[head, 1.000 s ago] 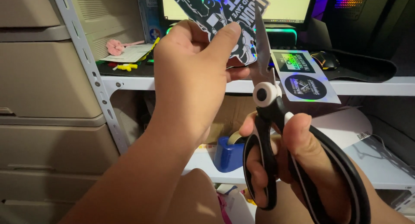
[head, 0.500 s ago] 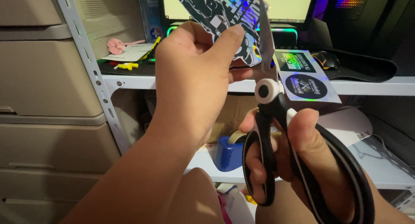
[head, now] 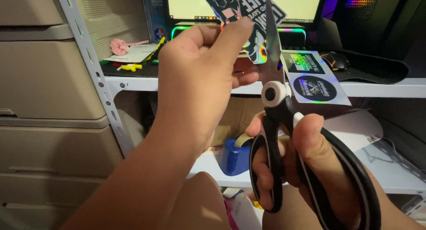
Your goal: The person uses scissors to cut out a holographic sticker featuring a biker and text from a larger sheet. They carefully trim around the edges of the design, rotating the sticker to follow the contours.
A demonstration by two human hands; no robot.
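**Black scissors meet a glossy sticker sheet**

Black-handled scissors (head: pixel 284 136) sit in the right hand (head: pixel 310 168), fingers curled through the loops, blades pointing up and nearly closed on the sticker sheet (head: pixel 248 17). The left hand (head: pixel 199 74) pinches that dark, holographic-edged sheet between thumb and fingers, raised before a monitor (head: pixel 186 3). A blue tape dispenser (head: pixel 235 156) stands on the white shelf (head: pixel 390 172) below.

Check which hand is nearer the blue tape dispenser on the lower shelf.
Right. The right hand, gripping the black scissors, sits just beside the blue tape dispenser. The left hand is higher up, holding the sticker sheet.
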